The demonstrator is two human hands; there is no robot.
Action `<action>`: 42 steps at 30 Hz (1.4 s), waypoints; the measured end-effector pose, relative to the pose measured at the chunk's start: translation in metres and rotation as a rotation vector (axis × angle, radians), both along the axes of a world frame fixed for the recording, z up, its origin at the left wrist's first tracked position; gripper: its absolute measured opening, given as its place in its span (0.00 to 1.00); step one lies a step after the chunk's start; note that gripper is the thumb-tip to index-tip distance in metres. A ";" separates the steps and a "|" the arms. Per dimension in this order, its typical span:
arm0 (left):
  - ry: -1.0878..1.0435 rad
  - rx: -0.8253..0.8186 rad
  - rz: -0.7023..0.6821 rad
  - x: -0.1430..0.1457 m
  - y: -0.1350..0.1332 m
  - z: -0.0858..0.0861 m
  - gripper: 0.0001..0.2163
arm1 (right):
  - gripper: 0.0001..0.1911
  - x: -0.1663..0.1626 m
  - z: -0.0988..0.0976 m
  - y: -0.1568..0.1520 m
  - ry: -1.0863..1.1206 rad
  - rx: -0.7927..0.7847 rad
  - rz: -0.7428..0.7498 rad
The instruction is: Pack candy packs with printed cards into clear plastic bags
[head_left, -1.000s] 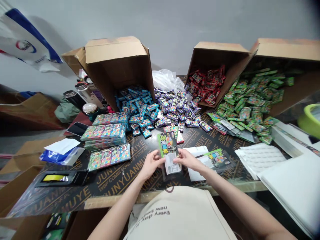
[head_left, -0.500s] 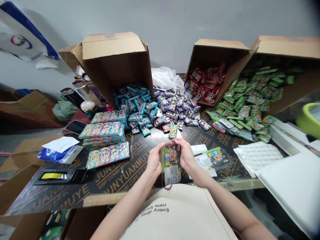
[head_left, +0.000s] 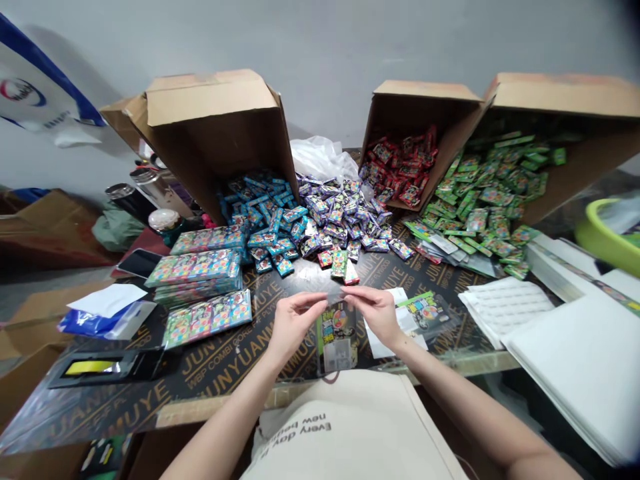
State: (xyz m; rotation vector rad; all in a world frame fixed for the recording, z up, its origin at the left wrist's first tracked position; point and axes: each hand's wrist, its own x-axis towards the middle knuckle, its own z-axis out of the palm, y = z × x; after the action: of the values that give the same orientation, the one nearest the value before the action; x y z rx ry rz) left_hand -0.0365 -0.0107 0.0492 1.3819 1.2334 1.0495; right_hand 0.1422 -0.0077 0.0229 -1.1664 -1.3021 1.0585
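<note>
My left hand (head_left: 293,325) and my right hand (head_left: 376,311) pinch the top edge of a clear plastic pouch (head_left: 337,339) with a green printed card inside. The pouch hangs upright between the hands, over the table's near edge. Just beyond it lie three small loose packets (head_left: 340,261) on the dark table (head_left: 235,363). A second printed pouch (head_left: 424,312) lies flat right of my right hand, on white paper.
Tipped cardboard boxes spill blue packets (head_left: 270,217), purple packets (head_left: 345,215), red packets (head_left: 403,170) and green packets (head_left: 493,193). Filled packs (head_left: 200,280) are stacked at left. White sheets (head_left: 505,307) lie at right, a tape dispenser (head_left: 95,367) at left.
The pouch has come down from a raised position; both hands have shifted from its sides to its top edge. The view has swung a little to the right.
</note>
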 end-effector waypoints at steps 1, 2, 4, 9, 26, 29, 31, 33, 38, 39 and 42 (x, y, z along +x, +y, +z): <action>0.001 -0.003 0.001 -0.001 0.001 -0.001 0.09 | 0.09 0.001 0.000 0.000 0.003 -0.005 0.014; 0.016 0.011 0.009 -0.002 0.001 -0.002 0.09 | 0.09 0.001 0.001 0.000 0.004 -0.006 0.030; 0.089 0.110 0.027 -0.004 0.000 -0.002 0.09 | 0.08 0.003 0.001 0.000 -0.017 0.038 0.054; 0.255 0.327 -0.017 -0.006 -0.006 0.004 0.06 | 0.07 0.006 0.004 -0.002 -0.135 0.170 0.099; 0.320 0.321 -0.153 -0.011 -0.013 0.015 0.05 | 0.08 0.014 0.007 -0.013 -0.238 0.243 0.219; 0.271 0.299 -0.165 -0.012 -0.012 0.008 0.05 | 0.10 0.013 -0.005 -0.021 -0.212 0.243 0.167; 0.230 0.273 -0.103 -0.014 -0.011 0.003 0.04 | 0.19 0.011 -0.016 -0.028 -0.151 0.123 0.164; 0.173 0.221 0.007 -0.021 -0.011 -0.002 0.04 | 0.31 0.009 -0.033 -0.035 -0.100 -0.049 0.252; 0.034 0.130 0.355 -0.057 -0.011 -0.019 0.05 | 0.19 -0.003 -0.067 -0.031 -0.167 -0.234 0.481; 0.007 0.134 0.452 -0.066 -0.013 -0.024 0.06 | 0.18 -0.008 -0.067 -0.021 -0.192 -0.194 0.435; -0.058 0.100 0.721 -0.089 -0.026 -0.045 0.11 | 0.19 -0.033 -0.059 0.028 -0.334 0.000 0.328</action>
State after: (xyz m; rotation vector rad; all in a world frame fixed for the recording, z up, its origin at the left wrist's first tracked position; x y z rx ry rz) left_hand -0.1253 -0.0371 0.0040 0.9699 1.7058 1.6417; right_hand 0.1090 0.0203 -0.0363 -1.1900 -1.8021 1.1266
